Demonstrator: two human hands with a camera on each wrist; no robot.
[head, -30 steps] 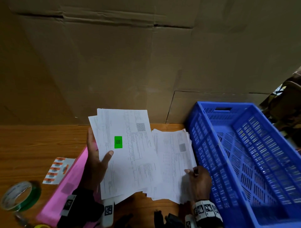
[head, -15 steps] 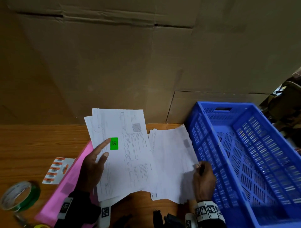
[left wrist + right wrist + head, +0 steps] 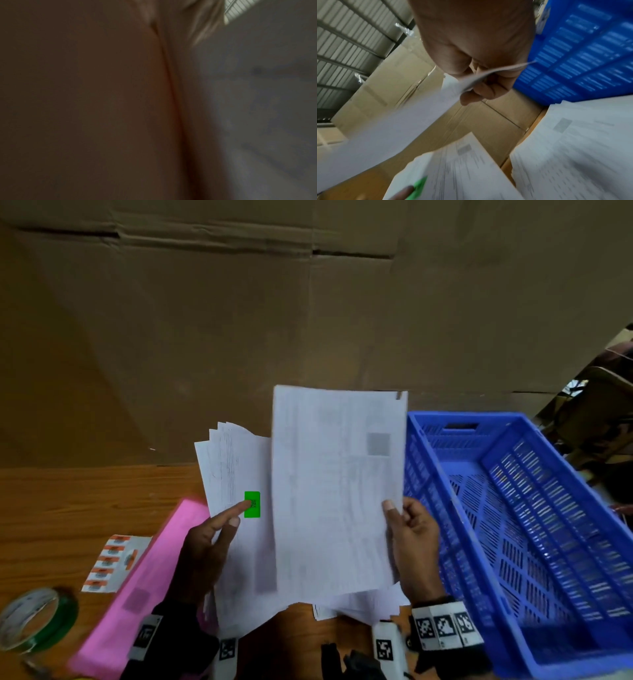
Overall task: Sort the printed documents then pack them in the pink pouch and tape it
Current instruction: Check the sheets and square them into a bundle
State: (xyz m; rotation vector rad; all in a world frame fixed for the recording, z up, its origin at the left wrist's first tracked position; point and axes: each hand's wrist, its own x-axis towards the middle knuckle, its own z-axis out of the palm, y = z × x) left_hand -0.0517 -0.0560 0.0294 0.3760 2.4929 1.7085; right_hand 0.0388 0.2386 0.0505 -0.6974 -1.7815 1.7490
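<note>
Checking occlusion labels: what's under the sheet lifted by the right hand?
Under the lifted white printed sheet, pinched by the right hand, lies a loose pile of white printed pages on the wooden table. Only the pile's near edges show in the head view; the rest is covered.

A single white printed sheet (image 3: 337,491), blurred, is lifted upright above the worktop, pinched at its right edge. Beside it a fanned stack of white printed documents (image 3: 233,474) carries a small green sticker (image 3: 252,504). More sheets, probably a loose pile (image 3: 359,606), lie beneath. The flat pink plastic pouch (image 3: 137,594) lies slantwise near the worktop's front edge, with the roll of green-edged tape (image 3: 36,623) at the front left corner.
</note>
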